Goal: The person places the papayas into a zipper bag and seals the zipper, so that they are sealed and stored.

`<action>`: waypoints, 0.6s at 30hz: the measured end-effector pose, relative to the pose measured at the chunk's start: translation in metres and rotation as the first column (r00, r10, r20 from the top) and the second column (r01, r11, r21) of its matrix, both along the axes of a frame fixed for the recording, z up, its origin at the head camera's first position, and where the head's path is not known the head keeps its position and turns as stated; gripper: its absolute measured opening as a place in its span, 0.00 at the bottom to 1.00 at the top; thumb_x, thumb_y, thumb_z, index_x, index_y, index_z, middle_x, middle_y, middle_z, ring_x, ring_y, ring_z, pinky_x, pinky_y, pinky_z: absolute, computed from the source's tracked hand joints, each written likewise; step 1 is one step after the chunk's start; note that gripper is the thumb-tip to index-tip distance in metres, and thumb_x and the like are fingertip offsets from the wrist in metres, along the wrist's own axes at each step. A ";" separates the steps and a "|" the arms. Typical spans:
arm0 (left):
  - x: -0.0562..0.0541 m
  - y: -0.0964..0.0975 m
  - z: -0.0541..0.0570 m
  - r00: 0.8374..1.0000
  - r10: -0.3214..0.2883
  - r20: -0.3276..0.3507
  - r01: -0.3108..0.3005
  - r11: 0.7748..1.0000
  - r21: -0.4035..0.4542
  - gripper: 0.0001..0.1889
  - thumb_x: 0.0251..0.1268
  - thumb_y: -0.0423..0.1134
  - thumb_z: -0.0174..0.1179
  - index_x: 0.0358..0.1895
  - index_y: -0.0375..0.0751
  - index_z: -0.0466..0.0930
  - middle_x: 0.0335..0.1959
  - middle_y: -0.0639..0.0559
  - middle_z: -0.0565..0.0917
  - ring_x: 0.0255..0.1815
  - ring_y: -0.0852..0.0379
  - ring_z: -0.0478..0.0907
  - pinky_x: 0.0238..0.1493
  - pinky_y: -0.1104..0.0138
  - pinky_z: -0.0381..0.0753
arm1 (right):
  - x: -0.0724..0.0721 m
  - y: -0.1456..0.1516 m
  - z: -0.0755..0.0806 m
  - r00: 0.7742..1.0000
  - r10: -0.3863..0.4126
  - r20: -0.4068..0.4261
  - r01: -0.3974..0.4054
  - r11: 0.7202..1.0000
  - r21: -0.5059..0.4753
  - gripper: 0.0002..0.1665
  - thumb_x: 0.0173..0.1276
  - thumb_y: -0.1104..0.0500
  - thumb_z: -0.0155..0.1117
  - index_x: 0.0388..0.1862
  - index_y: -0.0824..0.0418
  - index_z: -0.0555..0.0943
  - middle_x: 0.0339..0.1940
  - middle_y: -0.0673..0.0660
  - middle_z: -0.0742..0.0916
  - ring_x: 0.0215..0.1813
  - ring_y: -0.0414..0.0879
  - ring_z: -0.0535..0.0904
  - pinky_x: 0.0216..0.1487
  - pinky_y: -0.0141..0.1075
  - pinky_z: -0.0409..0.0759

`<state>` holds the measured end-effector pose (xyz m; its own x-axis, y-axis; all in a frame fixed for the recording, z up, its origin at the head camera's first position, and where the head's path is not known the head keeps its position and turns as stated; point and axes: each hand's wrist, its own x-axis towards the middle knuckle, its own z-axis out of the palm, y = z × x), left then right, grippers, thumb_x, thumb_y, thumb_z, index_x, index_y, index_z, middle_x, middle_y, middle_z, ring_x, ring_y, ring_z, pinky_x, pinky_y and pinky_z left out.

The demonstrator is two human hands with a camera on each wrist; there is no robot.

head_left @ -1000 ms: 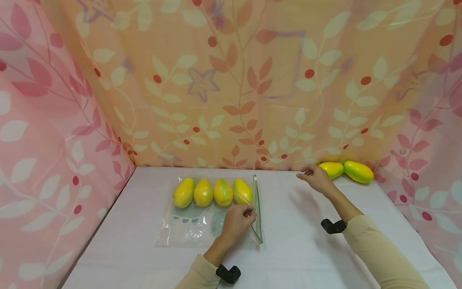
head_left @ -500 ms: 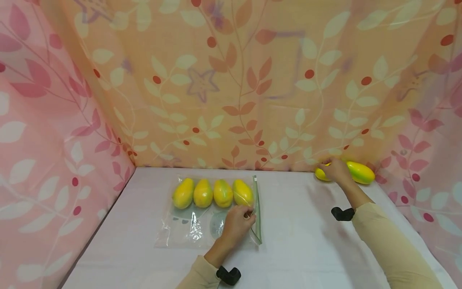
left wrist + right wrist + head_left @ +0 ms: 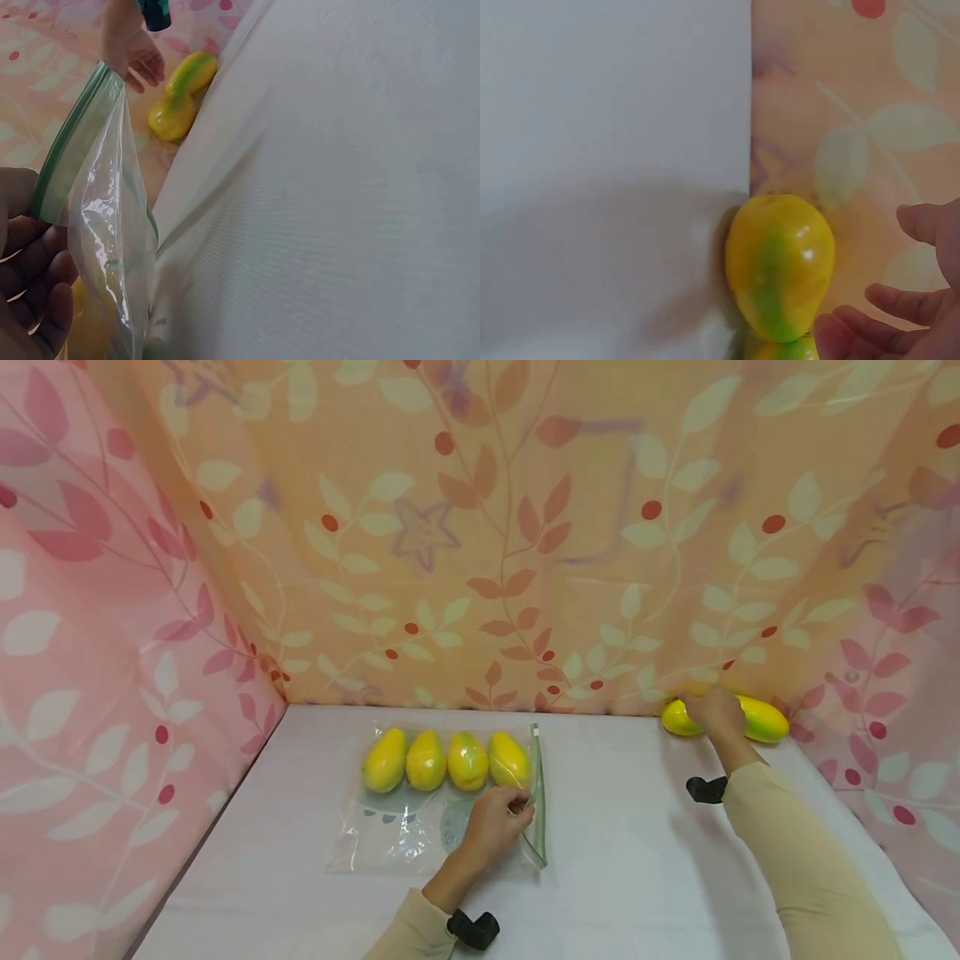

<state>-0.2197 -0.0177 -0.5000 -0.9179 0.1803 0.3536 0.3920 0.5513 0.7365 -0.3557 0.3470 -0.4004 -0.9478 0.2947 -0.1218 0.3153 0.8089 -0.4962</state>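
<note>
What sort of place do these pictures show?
Probably a makeshift indoor booth for tabletop work: a flat white table is bordered by an orange leaf-patterned cloth backdrop and pink leaf-patterned side curtains.

Head view: Widest, from above the near side, facing forward and down across the worktop [image 3: 607, 843] to a patterned curtain [image 3: 480, 527].
Left wrist view: Tilted, close to the left hand [image 3: 491, 822], facing past a clear bag [image 3: 109, 217] toward the right hand [image 3: 718, 714].
Right wrist view: Tight on two yellow fruits [image 3: 780, 262], worktop edge running upright.
Shared: Fruits, all three views; bag, head and left wrist.
</note>
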 end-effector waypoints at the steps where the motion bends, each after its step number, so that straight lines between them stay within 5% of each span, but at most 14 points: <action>1: 0.000 0.000 0.000 1.000 -0.003 0.003 0.003 1.000 -0.001 0.08 0.57 0.33 0.65 0.39 0.37 0.87 0.30 0.51 0.85 0.32 0.62 0.78 0.36 0.74 0.79 | -0.002 0.001 -0.003 1.000 -0.009 -0.012 0.009 1.000 -0.003 0.41 0.73 0.39 0.47 0.57 0.80 0.69 0.44 0.70 0.75 0.45 0.62 0.70 0.44 0.46 0.74; 9: 0.000 -0.002 0.003 1.000 -0.021 0.012 0.021 1.000 0.014 0.08 0.58 0.33 0.64 0.40 0.36 0.87 0.31 0.49 0.85 0.33 0.60 0.79 0.36 0.74 0.80 | -0.008 -0.006 -0.019 0.993 -0.111 -0.050 0.110 0.994 -0.013 0.53 0.72 0.34 0.42 0.66 0.85 0.55 0.59 0.83 0.67 0.59 0.72 0.64 0.63 0.59 0.67; 18: -0.001 -0.004 0.001 0.999 -0.032 0.037 0.032 0.999 0.025 0.09 0.59 0.33 0.63 0.42 0.35 0.87 0.31 0.50 0.85 0.33 0.61 0.78 0.37 0.74 0.80 | -0.013 -0.007 -0.035 0.967 -0.253 0.041 0.256 0.944 -0.207 0.64 0.69 0.29 0.40 0.73 0.80 0.31 0.73 0.83 0.51 0.74 0.73 0.51 0.76 0.58 0.51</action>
<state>-0.2206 -0.0212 -0.4992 -0.9244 0.2016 0.3238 0.3812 0.5209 0.7638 -0.3690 0.3398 -0.4349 -0.8423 0.4927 -0.2187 0.5051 0.5797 -0.6394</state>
